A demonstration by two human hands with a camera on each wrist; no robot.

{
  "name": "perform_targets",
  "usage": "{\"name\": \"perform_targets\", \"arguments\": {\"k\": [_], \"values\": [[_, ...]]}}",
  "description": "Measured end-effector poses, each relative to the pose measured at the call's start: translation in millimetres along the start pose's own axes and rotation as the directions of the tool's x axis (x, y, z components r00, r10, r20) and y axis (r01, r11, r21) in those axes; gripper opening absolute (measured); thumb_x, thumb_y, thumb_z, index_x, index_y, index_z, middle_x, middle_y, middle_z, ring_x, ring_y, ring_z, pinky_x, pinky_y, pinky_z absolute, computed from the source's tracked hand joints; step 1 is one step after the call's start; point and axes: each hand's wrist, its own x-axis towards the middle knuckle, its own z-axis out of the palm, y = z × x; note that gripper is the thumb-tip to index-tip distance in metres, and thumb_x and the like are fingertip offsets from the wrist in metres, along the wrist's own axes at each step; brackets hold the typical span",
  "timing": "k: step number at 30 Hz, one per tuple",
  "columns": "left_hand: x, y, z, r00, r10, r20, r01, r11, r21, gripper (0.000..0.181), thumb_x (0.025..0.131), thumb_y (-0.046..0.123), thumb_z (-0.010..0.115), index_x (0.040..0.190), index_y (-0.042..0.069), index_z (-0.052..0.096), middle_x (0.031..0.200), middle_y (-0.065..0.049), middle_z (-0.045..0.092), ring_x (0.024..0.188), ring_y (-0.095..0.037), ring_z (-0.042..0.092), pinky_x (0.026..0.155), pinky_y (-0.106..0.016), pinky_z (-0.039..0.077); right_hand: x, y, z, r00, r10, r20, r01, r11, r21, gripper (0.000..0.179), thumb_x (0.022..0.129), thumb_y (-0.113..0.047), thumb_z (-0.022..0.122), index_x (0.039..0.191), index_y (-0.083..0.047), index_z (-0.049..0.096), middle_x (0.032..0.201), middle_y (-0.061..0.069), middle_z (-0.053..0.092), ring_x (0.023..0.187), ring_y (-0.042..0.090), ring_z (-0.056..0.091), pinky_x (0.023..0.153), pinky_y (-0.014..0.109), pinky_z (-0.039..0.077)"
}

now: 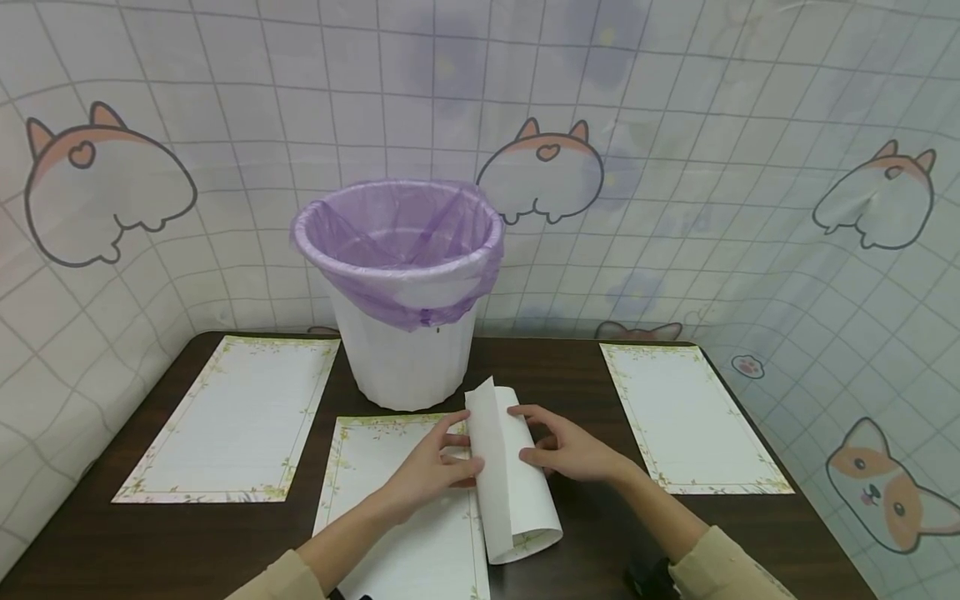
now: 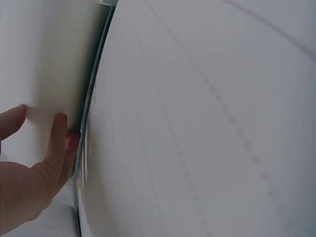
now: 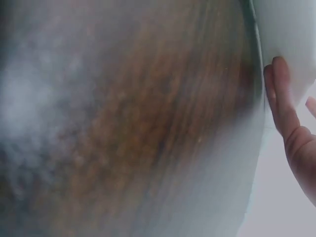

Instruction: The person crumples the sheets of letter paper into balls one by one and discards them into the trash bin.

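Rolled paper [image 1: 525, 492], left fingers [image 1: 462, 471] and right fingers [image 1: 538, 457] gripping it, white bin [image 1: 408, 358] behind lined with purple bag [image 1: 405, 242]

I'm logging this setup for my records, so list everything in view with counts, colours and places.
Round tapered bin: 1, white, table's back, left of centre
Thin plastic liner: 1, purple, inside bin, over rim
Flat floral-bordered paper sheets: 3, white, left, front centre, right
Curled paper sheet: 1, white, between hands
Wood-grained table: 1, dark brown, under bin
Grid-patterned corgi backdrop: 1, white, around table
Unidentified objects: count unclear, black, by cuffs
Long sleeves: 2, beige, bottom edge
Left hand, right hand: bare, holding curled sheet
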Motion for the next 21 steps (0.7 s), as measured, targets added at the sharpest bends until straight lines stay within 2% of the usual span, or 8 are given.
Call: {"name": "perform_targets", "arguments": {"k": [6,11,15,21], "values": [[0.4,1.4,-0.6,1.0,0.002,-0.001,-0.002,0.997,-0.071,0.084,0.096,0.016,0.075,0.162,0.013,0.023,0.15,-0.028,0.04,0.115,-0.035,0.065,0.09,-0.046,0.057,-4.0,-7,-1,0.999,-0.026,-0.04,0.029,0.996,0.081,0.065,0.102,-0.015,0.067,0.159,-0.017,0.035,0.148,0.024,0.037,0.108,0.034,0.067,0.08,0.045,0.059],[-1.8,4.2,-1.3,1.0,-0.001,0.023,0.005,0.991,-0.137,0.085,0.098,0.019,0.074,0.164,0.022,0.02,0.15,-0.028,0.042,0.113,-0.035,0.066,0.088,-0.049,0.057,-7.2,-14,0,0.996,-0.072,-0.059,0.079,0.986,0.144,0.065,0.102,-0.011,0.066,0.159,-0.017,0.035,0.149,0.024,0.037,0.109,0.036,0.066,0.082,0.046,0.059],[-3.9,7.5,-0.9,1.0,-0.005,0.016,0.007,0.988,-0.153,0.085,0.098,0.022,0.074,0.163,0.027,0.021,0.145,-0.028,0.046,0.109,-0.033,0.068,0.087,-0.049,0.058,-7.0,-19,2,0.992,-0.112,-0.066,0.122,0.977,0.173,0.065,0.102,-0.007,0.065,0.159,-0.015,0.035,0.149,0.025,0.037,0.108,0.036,0.067,0.081,0.046,0.059],[-7.9,10.1,-0.6,1.0,0.002,-0.015,-0.004,0.99,-0.142,0.087,0.096,0.021,0.077,0.163,0.026,0.022,0.139,-0.027,0.05,0.104,-0.032,0.069,0.087,-0.047,0.058,-6.5,-23,7,0.986,-0.146,-0.075,0.157,0.971,0.183,0.068,0.1,-0.005,0.066,0.159,-0.004,0.032,0.149,0.026,0.042,0.106,0.031,0.069,0.081,0.044,0.06]]}}
